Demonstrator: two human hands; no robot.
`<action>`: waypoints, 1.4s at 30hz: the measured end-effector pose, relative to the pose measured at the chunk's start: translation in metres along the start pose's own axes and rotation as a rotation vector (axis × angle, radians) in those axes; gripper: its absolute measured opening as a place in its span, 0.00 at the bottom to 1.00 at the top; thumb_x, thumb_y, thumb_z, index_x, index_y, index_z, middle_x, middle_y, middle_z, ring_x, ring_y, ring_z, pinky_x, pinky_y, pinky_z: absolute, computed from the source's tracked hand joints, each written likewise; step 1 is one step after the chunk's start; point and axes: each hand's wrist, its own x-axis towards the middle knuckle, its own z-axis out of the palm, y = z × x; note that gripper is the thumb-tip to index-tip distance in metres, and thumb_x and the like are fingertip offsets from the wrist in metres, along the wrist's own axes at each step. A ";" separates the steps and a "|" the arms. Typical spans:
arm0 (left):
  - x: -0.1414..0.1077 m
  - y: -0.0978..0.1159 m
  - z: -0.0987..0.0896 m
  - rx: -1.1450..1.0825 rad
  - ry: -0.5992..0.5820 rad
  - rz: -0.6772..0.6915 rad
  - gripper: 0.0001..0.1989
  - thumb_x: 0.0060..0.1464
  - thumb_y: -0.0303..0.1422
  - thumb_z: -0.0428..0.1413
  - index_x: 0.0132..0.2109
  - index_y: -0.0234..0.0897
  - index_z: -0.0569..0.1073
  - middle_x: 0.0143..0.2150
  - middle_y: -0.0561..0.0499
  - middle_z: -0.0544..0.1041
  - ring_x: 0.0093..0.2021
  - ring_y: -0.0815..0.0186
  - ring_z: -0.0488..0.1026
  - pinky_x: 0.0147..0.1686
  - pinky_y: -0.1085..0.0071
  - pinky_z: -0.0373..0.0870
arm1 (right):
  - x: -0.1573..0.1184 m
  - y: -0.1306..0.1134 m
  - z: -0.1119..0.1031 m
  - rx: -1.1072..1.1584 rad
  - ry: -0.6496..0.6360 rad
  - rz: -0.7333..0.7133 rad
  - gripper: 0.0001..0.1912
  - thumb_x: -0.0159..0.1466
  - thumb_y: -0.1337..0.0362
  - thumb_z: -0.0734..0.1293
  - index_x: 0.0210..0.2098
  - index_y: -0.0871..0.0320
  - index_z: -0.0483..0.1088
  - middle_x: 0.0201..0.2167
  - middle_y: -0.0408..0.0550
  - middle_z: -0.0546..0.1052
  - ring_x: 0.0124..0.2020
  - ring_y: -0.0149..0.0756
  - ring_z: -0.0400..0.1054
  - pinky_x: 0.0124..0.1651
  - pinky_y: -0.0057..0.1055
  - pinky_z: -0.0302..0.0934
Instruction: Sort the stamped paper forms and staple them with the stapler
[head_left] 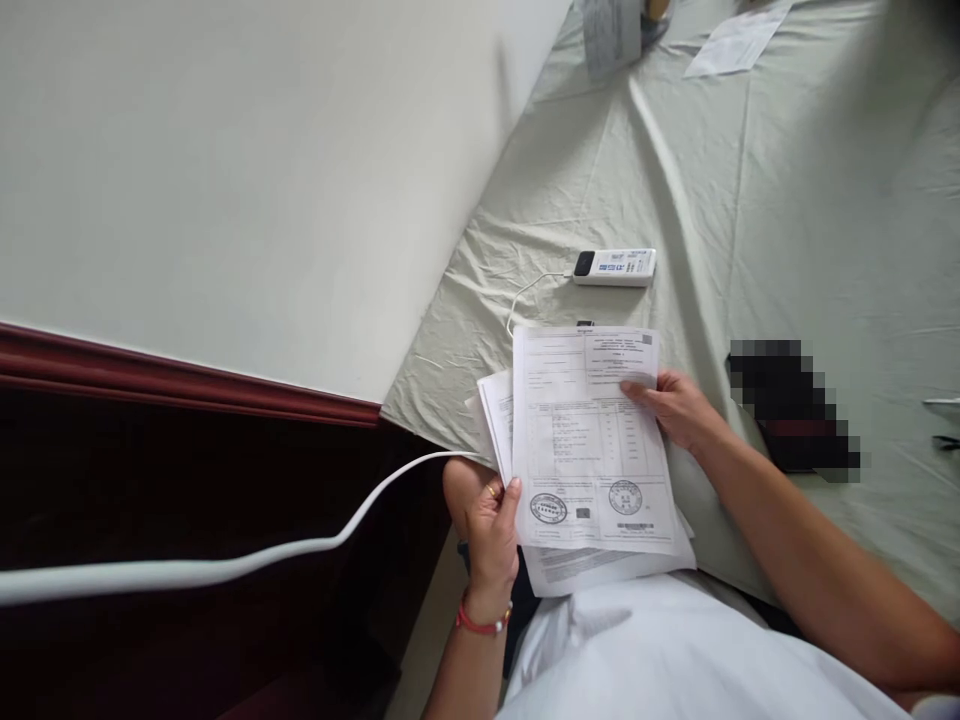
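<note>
A printed sheet with a table and two round stamps lies on top of a stack of papers, whose edges show at its left and below it. My left hand, with a ring and a red bracelet, pinches the stack at its lower left edge, thumb on top. My right hand grips the upper right edge of the top sheet, its thumb over the print; the fingers behind the paper are hidden. The papers are just above my lap, at the edge of the cloth-covered surface.
Beyond the papers, a white power bank with a cable lies on the green cloth. A dark blurred object is on the right. More papers lie at the top. A white cable crosses the left side.
</note>
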 end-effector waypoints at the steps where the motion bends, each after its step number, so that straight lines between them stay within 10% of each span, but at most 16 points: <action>1: 0.001 0.001 0.000 -0.023 0.021 -0.008 0.21 0.44 0.44 0.74 0.41 0.34 0.83 0.40 0.45 0.86 0.42 0.55 0.83 0.47 0.61 0.80 | 0.001 -0.001 -0.001 -0.027 0.009 -0.030 0.20 0.50 0.50 0.83 0.38 0.53 0.84 0.38 0.48 0.86 0.38 0.44 0.80 0.44 0.38 0.76; 8: 0.005 0.009 0.000 -0.162 0.064 -0.066 0.23 0.41 0.40 0.76 0.43 0.36 0.82 0.45 0.45 0.86 0.48 0.53 0.84 0.53 0.59 0.79 | 0.003 -0.017 -0.014 0.062 0.166 -0.274 0.20 0.53 0.53 0.82 0.42 0.51 0.82 0.39 0.44 0.85 0.40 0.40 0.80 0.48 0.36 0.74; 20: 0.005 0.016 -0.002 -0.152 0.072 -0.039 0.24 0.40 0.38 0.76 0.45 0.34 0.80 0.45 0.44 0.86 0.45 0.54 0.84 0.52 0.59 0.79 | -0.004 -0.032 -0.022 0.381 0.135 -0.123 0.18 0.56 0.64 0.79 0.46 0.55 0.82 0.44 0.47 0.86 0.46 0.42 0.81 0.52 0.34 0.76; 35: 0.010 0.009 -0.017 -0.125 0.194 0.045 0.35 0.39 0.36 0.77 0.55 0.40 0.75 0.53 0.45 0.81 0.51 0.56 0.81 0.58 0.57 0.75 | 0.000 -0.036 -0.035 0.129 0.322 -0.114 0.20 0.51 0.59 0.81 0.42 0.52 0.81 0.39 0.46 0.86 0.37 0.44 0.81 0.43 0.39 0.77; 42: 0.002 0.013 -0.012 -0.158 0.184 0.015 0.38 0.38 0.36 0.78 0.57 0.41 0.74 0.54 0.45 0.82 0.49 0.56 0.82 0.55 0.58 0.76 | -0.001 -0.012 -0.008 -0.273 0.139 -0.200 0.16 0.59 0.52 0.75 0.42 0.54 0.80 0.40 0.47 0.84 0.40 0.41 0.78 0.40 0.33 0.73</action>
